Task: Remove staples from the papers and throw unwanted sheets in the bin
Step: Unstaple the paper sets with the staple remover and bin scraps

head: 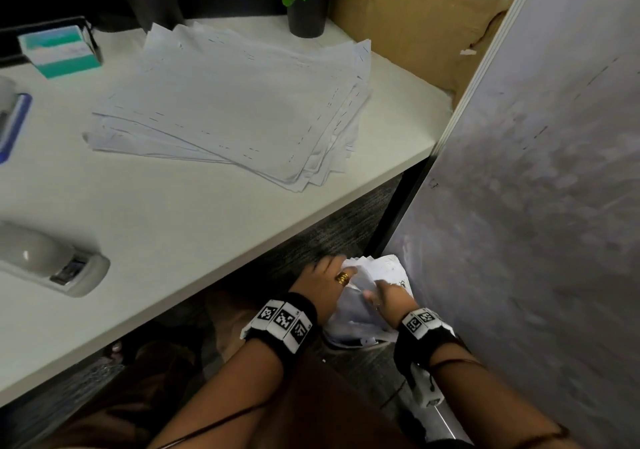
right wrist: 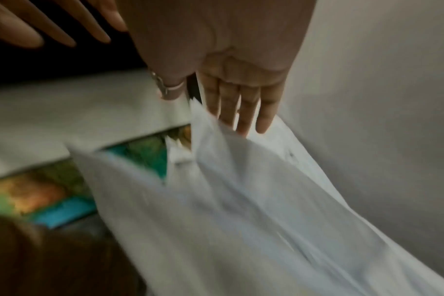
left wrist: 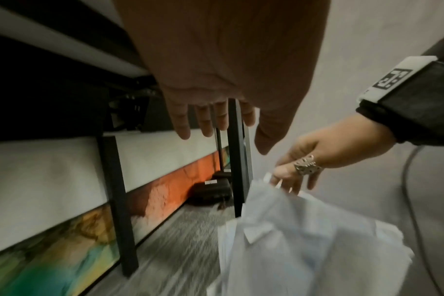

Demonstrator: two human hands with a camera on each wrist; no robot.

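Head view: discarding is under way — crumpled sheets [head: 363,306] are pinched by the right hand [head: 389,298], apparently over a bin; the left hand [head: 323,284], fingers spread, holds nothing; release is called for next.

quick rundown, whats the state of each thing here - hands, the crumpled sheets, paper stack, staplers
left hand: open, fingers spread, beside the crumpled sheets
right hand: thumb and fingers pinching the crumpled sheets
crumpled sheets: bunched up, held low beside the desk; bin not visible
paper stack: lying fanned and uneven on the desk
grey stapler: lying on the desk, untouched
blue stapler: at the left edge, mostly cut off
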